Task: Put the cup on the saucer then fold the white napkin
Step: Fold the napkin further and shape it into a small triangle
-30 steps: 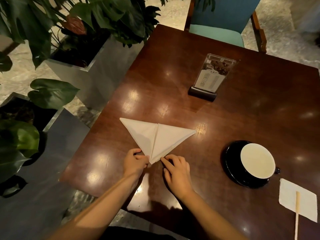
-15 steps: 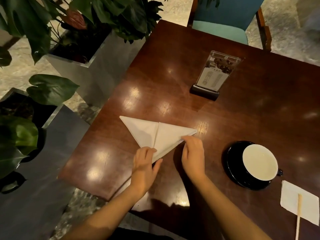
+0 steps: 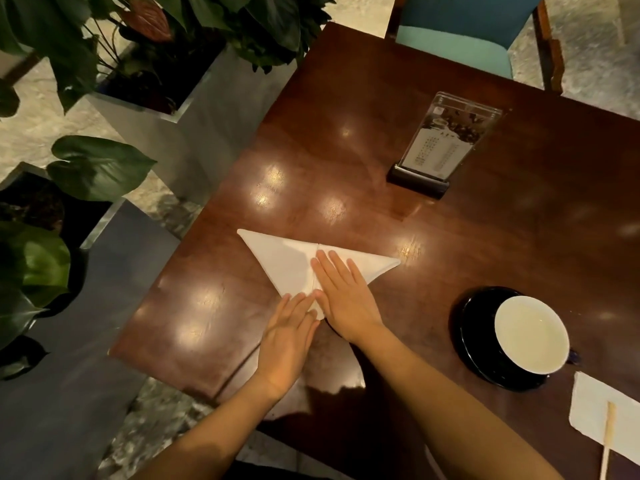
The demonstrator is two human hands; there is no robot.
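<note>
Now | right hand [image 3: 341,292] flat on napkin [image 3: 277,259], grip apart | left hand [image 3: 287,336] flat at tip, grip apart

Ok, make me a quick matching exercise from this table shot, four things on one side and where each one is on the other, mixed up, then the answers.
Things:
1. cup
2. white napkin
3. menu stand
4. wooden stick

Places:
A. under both hands
B. on the black saucer
C. across a small paper square
D. upright at the far side of the table

Pairs: 1-B, 2-A, 3-D, 4-C
</note>
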